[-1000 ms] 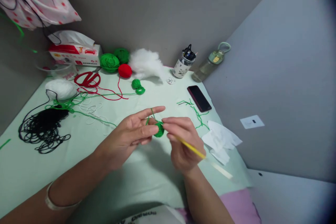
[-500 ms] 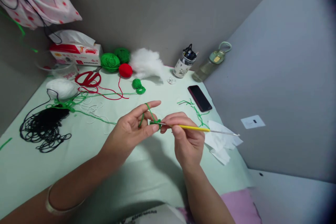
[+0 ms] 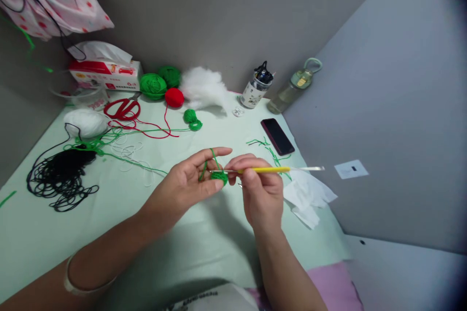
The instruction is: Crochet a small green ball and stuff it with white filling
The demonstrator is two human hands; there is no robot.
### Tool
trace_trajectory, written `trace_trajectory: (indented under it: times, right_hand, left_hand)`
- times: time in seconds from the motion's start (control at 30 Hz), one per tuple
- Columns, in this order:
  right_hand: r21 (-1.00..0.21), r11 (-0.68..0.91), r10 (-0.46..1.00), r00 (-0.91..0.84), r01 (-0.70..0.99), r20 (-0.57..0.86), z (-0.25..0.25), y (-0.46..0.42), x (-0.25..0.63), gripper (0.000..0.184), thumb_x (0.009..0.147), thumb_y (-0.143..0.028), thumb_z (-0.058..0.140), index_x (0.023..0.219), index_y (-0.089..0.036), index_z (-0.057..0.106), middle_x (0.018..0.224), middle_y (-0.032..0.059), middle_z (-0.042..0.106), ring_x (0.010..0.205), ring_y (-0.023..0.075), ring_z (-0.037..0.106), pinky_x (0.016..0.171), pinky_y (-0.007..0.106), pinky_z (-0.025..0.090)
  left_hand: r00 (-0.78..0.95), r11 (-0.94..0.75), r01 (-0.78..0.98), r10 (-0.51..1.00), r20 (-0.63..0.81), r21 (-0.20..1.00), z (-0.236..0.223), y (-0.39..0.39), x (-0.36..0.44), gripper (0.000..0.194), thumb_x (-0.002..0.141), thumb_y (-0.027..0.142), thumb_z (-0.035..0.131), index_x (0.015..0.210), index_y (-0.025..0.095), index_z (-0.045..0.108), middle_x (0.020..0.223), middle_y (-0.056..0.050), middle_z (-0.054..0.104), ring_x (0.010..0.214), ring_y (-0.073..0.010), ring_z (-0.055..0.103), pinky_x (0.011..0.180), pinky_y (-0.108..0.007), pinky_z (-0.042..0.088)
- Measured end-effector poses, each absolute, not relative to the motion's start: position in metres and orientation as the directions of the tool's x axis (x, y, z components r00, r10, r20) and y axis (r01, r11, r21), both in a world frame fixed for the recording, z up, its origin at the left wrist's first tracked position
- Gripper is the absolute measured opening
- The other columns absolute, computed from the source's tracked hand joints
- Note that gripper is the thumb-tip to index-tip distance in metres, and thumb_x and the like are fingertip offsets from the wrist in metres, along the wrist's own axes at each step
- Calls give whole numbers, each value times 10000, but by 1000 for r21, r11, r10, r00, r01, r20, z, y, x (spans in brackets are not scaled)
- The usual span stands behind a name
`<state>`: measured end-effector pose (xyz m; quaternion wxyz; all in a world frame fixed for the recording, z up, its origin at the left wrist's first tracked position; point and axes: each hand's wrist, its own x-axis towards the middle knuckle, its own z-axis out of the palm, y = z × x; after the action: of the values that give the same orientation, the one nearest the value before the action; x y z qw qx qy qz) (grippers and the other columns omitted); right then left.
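The small, rounded, green crocheted piece (image 3: pixel 221 179) was held above the pale green cloth-covered table (image 3: pixel 204 257), between the two hands. The left hand (image 3: pixel 182 182) pinched it, thumb laid over its near side, while the index finger stuck out toward three o'clock with green yarn (image 3: pixel 214 158) looped over it; the lower fingers were partly hidden. The right hand (image 3: pixel 260 187) was closed around the slim crochet hook with a yellow grip and metal ends (image 3: pixel 272 170), thumb and fingertips pressed on it. The hook's working end pointed to nine o'clock and lay along the top edge of the piece; whether it passed through a stitch could not be told. Its other end stuck out toward three o'clock.

Clock directions from the piece, with twelve at the far wall: a loose heap of black cord (image 3: pixel 69 170) lay at nine, and a round white yarn ball (image 3: pixel 86 124) between nine and ten. Red-handled scissors (image 3: pixel 122 109) and a red-and-white tissue box (image 3: pixel 105 76) sat toward ten. A round red yarn ball (image 3: pixel 174 98) rested at eleven, fluffy white stuffing (image 3: pixel 204 90) near twelve, and a white patterned cup (image 3: pixel 251 95) at one. A dark, flat phone (image 3: pixel 278 137) lay at two, and crumpled white tissue (image 3: pixel 310 198) just past three.
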<state>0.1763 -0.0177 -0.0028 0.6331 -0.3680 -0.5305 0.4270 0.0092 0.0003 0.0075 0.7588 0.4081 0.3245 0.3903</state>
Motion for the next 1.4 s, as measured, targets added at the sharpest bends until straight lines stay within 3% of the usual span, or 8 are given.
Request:
trace_trajectory:
  times: [0.13,0.5,0.67,0.87,0.97,1.1,1.23,1.4]
  right_hand:
    - [-876,479,870,102,64,483,-6,-20,176,140,968,-254,642,990,-264,779,927,42,755,915,196,686,758,340,554]
    - [-926,344,936,137,-156,324,-5,-15,178,192,1011,-345,567,921,-221,683,827,31,750,724,155,683,645,294,543]
    - [-910,414,902,117,29,415,-1,-20,178,198,1038,-293,502,957,-228,671,879,38,754,760,167,702,687,328,572]
    - [-470,682,647,-163,561,745,-7,-31,177,327,947,-103,593,1206,-280,684,1032,68,758,942,225,726,773,373,594]
    - [-347,657,623,-224,669,749,-12,-33,177,456,902,-68,654,1270,-336,684,1109,62,746,1010,242,717,814,378,601]
    - [-628,646,686,31,435,727,-9,-28,178,298,968,-113,574,1163,-280,725,989,62,740,886,202,699,743,367,592]
    - [-832,550,817,160,68,554,-3,-19,176,185,1008,-237,557,995,-257,740,856,41,709,727,171,654,602,325,556]
    - [-820,535,828,65,204,557,-5,-21,174,176,985,-207,598,1040,-265,755,951,53,753,908,210,706,740,375,599]
  left_hand:
    - [474,300,-254,867,-152,920,8,0,9,462,874,310,748,1329,287,674,951,-27,665,916,-186,599,865,-300,475]
    - [430,262,-233,892,-142,936,6,1,4,428,856,304,770,1277,315,698,937,0,610,925,-173,580,874,-283,467]
    - [366,234,-184,918,-155,955,12,0,5,395,849,283,766,1241,294,718,910,3,619,912,-172,585,902,-296,457]
    - [224,154,-157,968,-117,975,9,-5,12,487,836,260,786,1309,314,685,912,16,619,942,-163,567,966,-287,408]
    - [369,362,-333,900,-233,871,7,-3,12,599,816,303,807,1387,281,626,890,4,629,808,-147,552,797,-269,447]
    - [515,561,-420,794,-321,713,10,5,9,540,817,288,810,1332,204,673,801,-1,611,687,-104,476,658,-217,398]
    - [471,476,-418,842,-264,774,12,6,6,448,808,250,818,1248,234,731,835,2,617,726,-104,484,682,-209,405]
    - [408,347,-343,892,-194,873,9,0,11,399,819,283,819,1212,281,751,883,1,641,832,-137,551,796,-242,443]
